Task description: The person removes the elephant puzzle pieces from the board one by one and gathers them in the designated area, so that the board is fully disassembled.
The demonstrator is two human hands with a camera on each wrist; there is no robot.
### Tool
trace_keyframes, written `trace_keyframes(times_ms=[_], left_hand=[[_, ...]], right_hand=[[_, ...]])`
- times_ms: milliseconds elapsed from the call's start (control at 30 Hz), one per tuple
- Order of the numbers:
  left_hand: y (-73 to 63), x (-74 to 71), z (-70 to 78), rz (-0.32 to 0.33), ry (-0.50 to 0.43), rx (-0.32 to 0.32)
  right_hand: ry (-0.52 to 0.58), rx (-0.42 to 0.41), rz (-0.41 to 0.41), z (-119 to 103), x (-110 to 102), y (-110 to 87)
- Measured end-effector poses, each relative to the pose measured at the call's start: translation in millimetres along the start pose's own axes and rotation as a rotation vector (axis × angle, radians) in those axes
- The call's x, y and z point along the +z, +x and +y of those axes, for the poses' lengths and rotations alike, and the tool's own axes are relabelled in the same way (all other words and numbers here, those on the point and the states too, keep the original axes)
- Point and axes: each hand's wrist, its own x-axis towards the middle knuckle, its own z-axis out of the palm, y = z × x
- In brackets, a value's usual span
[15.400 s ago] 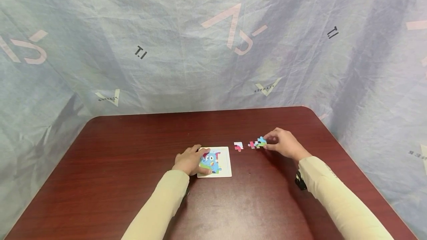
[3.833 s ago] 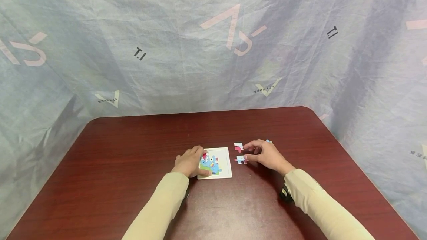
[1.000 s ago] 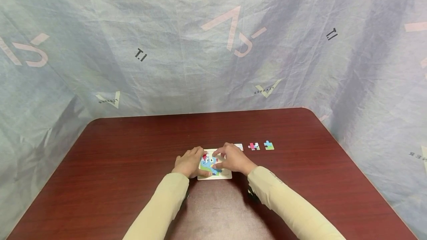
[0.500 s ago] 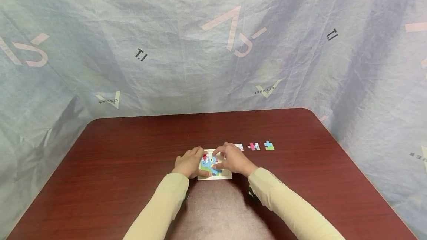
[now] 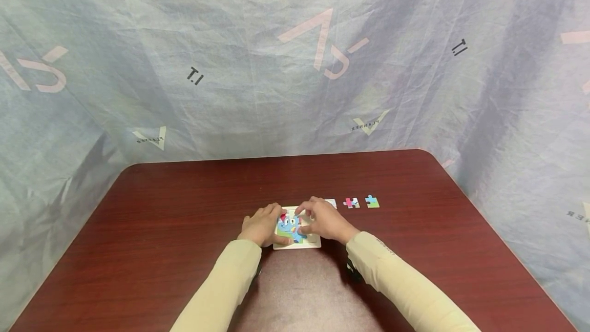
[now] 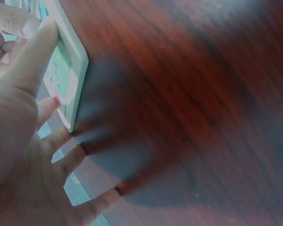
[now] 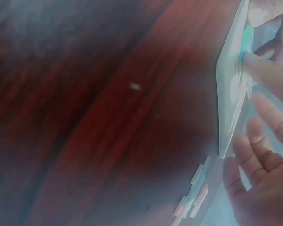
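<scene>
A square white puzzle tray (image 5: 315,244) lies on the table, with a blue cartoon creature on green partly pieced together in it. My left hand (image 5: 260,225) steadies its left side. The left wrist view shows the thumb (image 6: 37,56) across the near rim and the other fingers spread, tips down by the left edge. Over the tray's right part, my right hand (image 5: 324,220) has curved thumb and forefinger set around a puzzle piece, which they mostly hide. In the right wrist view that thumb (image 7: 264,70) touches a blue part of the picture; the remaining fingers hang loosely curled.
Right of the tray lie a pink-and-white piece (image 5: 351,203) and a blue-and-green piece (image 5: 372,201). A pale piece (image 5: 332,202) is partly covered by my right hand. The dark red table (image 5: 193,204) ends at a grey cloth backdrop (image 5: 258,91).
Since 3.8 s ago my right hand has carried a puzzle piece from the table left onto the tray. Over the last half second it shifts slightly right; my left hand stays put.
</scene>
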Motion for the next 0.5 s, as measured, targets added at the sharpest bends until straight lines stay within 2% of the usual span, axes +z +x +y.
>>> trace_keyframes(times_ms=[500], left_hand=[[-0.5, 0.0, 0.0, -0.003, -0.002, 0.002]], right_hand=[[-0.111, -0.038, 0.052, 0.1, -1.2, -3.1]])
